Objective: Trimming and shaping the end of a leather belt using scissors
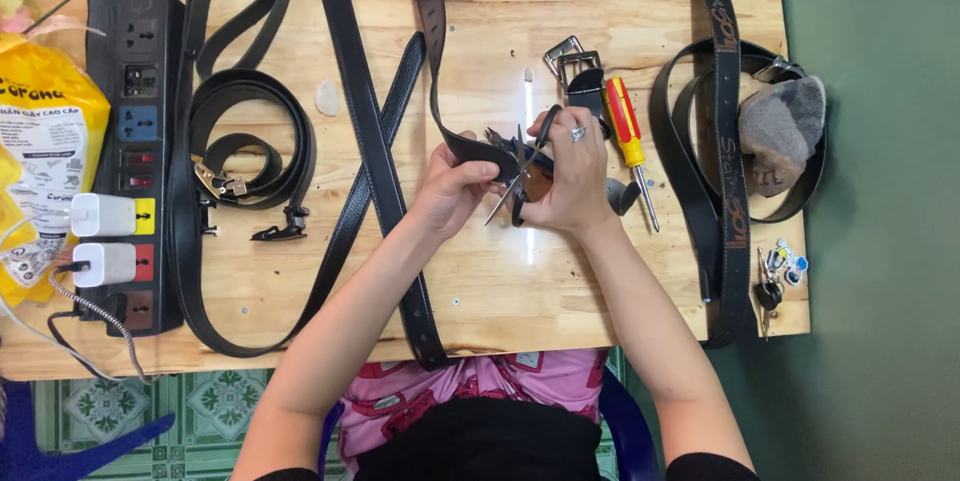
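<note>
Right hand (575, 176), centre of frame, closed round the handles of scissors (520, 173), blades pointing down-left toward the left hand. Left hand (452, 189) just beside it, fingers pinched on the end of a black belt (440, 71). Belt end caught between the two hands, at the scissor blades; whether the blades touch the leather cannot be told. From the pinch, the strap curving up and away to the top edge of the frame.

Just right of the right hand, a red-and-yellow screwdriver (627, 136), tip pointing down. Above it, a metal buckle (570, 63). Further right, coiled belts (725, 161) with a grey cloth (782, 123) on top, and keys (775, 276) near the lower right corner of the wooden board (500, 291).

Left of the hands, two long straps (365, 141) crossing in an X. Beyond them, a rolled belt (250, 146) with a clasp. At the far left, a black power strip (135, 141) with two white chargers (102, 239) plugged in, and a yellow bag (45, 141) at the frame edge.
</note>
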